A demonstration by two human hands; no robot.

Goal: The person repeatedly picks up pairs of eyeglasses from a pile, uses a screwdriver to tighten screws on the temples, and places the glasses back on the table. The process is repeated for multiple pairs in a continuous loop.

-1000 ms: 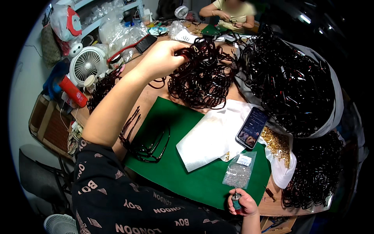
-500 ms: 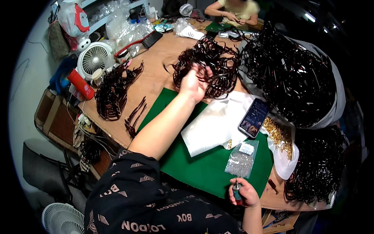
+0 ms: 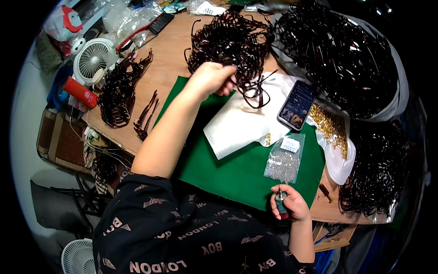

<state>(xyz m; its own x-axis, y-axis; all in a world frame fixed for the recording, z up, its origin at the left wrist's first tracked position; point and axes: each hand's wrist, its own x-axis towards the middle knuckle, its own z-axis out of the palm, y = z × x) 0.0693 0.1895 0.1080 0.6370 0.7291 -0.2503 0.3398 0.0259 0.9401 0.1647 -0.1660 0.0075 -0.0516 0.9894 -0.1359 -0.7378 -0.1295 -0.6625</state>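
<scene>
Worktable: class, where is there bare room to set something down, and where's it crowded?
Free: brown tabletop between the left frame pile and the larger heap; green mat below the white cloth, left of the clear bag. Crowded: right side, with frame sack, phone, gold pieces.

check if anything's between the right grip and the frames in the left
Yes: the clear bag of small silver pieces and part of the white sheet lie between the right grip and the dark glasses frames in the left grip. Both look fairly flat.
</scene>
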